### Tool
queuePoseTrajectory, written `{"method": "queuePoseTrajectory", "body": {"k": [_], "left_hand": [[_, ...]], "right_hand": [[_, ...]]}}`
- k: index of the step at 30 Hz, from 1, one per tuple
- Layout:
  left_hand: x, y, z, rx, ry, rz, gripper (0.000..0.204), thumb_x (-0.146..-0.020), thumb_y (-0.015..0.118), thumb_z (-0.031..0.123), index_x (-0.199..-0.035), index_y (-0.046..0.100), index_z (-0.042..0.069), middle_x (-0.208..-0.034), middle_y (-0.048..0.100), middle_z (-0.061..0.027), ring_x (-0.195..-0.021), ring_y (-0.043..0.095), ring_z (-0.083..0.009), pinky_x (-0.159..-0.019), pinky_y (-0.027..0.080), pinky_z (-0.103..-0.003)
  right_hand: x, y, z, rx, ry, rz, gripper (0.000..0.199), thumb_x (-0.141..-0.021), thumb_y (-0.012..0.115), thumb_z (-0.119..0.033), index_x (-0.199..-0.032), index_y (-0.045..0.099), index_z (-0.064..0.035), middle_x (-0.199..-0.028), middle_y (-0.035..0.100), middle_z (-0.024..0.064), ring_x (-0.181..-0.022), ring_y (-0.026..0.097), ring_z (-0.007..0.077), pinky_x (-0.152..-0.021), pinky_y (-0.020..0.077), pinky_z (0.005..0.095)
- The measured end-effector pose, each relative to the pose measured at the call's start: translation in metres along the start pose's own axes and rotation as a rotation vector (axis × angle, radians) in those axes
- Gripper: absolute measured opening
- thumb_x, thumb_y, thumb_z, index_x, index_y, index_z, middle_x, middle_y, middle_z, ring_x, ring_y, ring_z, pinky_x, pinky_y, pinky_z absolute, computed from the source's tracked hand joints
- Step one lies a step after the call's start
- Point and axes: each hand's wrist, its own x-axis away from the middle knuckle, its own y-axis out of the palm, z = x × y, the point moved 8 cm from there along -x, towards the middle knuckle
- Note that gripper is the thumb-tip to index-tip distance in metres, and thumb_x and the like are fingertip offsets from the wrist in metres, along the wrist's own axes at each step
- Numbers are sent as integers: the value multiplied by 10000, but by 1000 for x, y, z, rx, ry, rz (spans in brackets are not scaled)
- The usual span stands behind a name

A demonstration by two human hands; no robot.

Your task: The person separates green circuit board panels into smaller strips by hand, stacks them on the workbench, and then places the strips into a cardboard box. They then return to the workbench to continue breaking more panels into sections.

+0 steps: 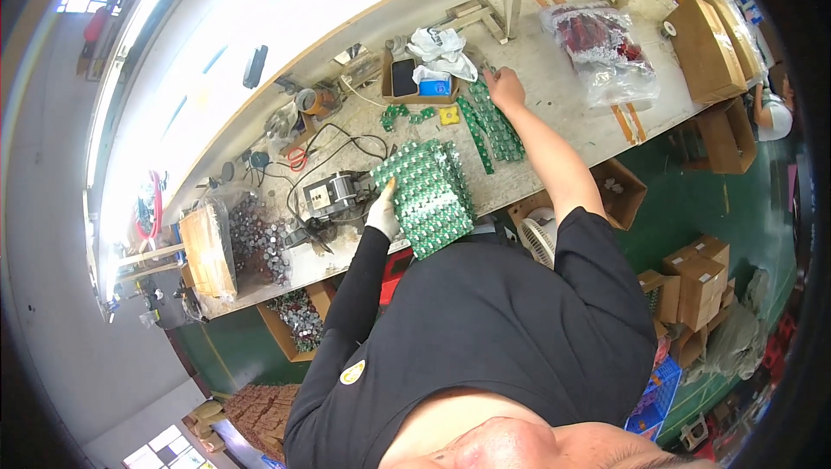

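While the gloved left hand (383, 213) grips the left edge of a stack of green circuit-board panels (426, 200), the bare right hand (505, 90) is at the far end of a batch of green board strips (498, 131) on the table (544, 79); whether it is closed on a strip cannot be told. Stack: tilted, at the table's near edge, just in front of a black shirt (511, 322), rows of small pale components across its face. Strips: lengthwise, right of the stack, one narrow strip slightly apart at left. Beyond the stack: loose green board pieces (394, 116) and one small yellow piece (448, 116), near an open cardboard box (421, 99) with a black slab (403, 77), a blue packet (434, 88) and a white plastic bag (441, 49). Left of the stack: one motor-like machine (333, 196); red-handled scissors (297, 158). Farther left: a heap of small round metallic parts (255, 235). Right of the strips: a clear plastic bag of dark red items (597, 40). Table's right end: cardboard cartons (705, 49). Below the near edge: one white fan (538, 239).
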Motion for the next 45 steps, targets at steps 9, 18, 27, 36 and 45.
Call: {"method": "queuePoseTrajectory", "body": {"k": [9,18,27,36,45], "left_hand": [[-21,-17,15,-856,213,425,306,-811,651,277,-946,612,5,-809,634,-45,-680,584,-143,-611,450,-289],[32,26,35,-1726,717,815,653,-695,683,444,-1113,475,-12,-1021,514,-240,-942,541,-396,-806,444,-440],[65,-30,21,-1492,670,770,545,-712,706,334,-1081,528,-25,-1039,536,-237,-979,536,-342,-852,428,-401],[86,-65,4,-1522,525,864,542,-709,706,326,-1077,540,-35,-987,565,-222,-945,543,-338,-837,432,-393],[85,-50,6,-1505,604,817,533,-709,712,260,-1109,515,-31,-1032,553,-228,-1004,523,-341,-879,412,-395]], "right_hand": [[100,-5,42,86,-98,53,499,-690,696,-361,-1009,554,-4,-1023,548,178,-980,508,340,-844,400,431],[96,16,70,521,114,-269,1172,-606,631,-681,-1375,153,62,-1412,191,276,-1319,169,395,-1059,146,511],[87,25,81,566,194,-356,1210,-527,707,-660,-1366,186,38,-1295,367,207,-1206,351,330,-972,284,478],[78,23,66,520,238,-434,990,-544,769,-541,-1246,350,19,-1225,433,186,-1147,415,317,-931,345,438],[98,44,57,493,170,-414,745,-625,755,-442,-1112,392,-10,-1023,569,150,-986,573,306,-857,431,422]]}}
